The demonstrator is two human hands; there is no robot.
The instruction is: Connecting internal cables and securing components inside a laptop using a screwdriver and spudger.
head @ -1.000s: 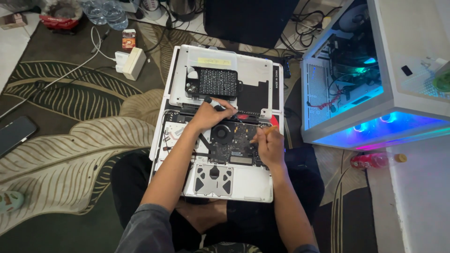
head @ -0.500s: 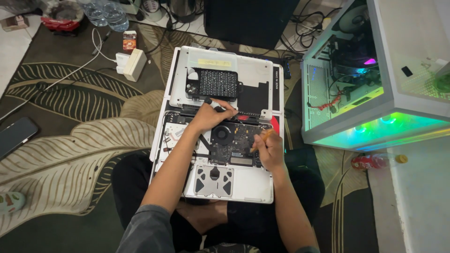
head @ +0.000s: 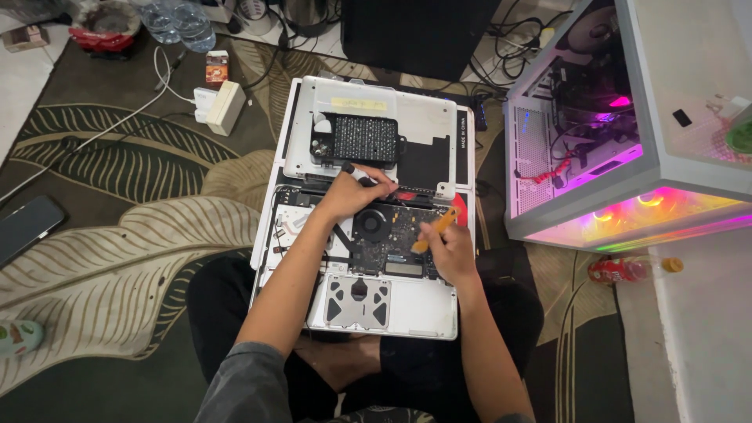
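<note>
An opened silver laptop [head: 427, 309] lies across my lap, its dark circuit board [head: 395, 243] and round fan [head: 370, 223] exposed. My left hand [head: 350, 194] rests on the board's upper left edge and grips a dark pen-like tool [head: 359, 174]. My right hand [head: 448, 249] sits over the board's right side and holds an orange-handled tool [head: 435, 229] with its tip down on the board. A removed silver bottom cover [head: 423, 117] lies just beyond, with a black tray of small parts [head: 356, 139] on top of it.
A glass-sided desktop computer case [head: 627, 133] glowing pink stands at the right. A red drink bottle [head: 623, 269] lies below it. A white power adapter [head: 223, 108] with cables sits at the upper left, a dark phone [head: 27, 227] at the far left. A leaf-patterned rug [head: 117, 235] covers the floor.
My right hand has turned so the orange tool points down at the board. The computer case's light went from blue to green to pink. My left hand has hardly moved.
</note>
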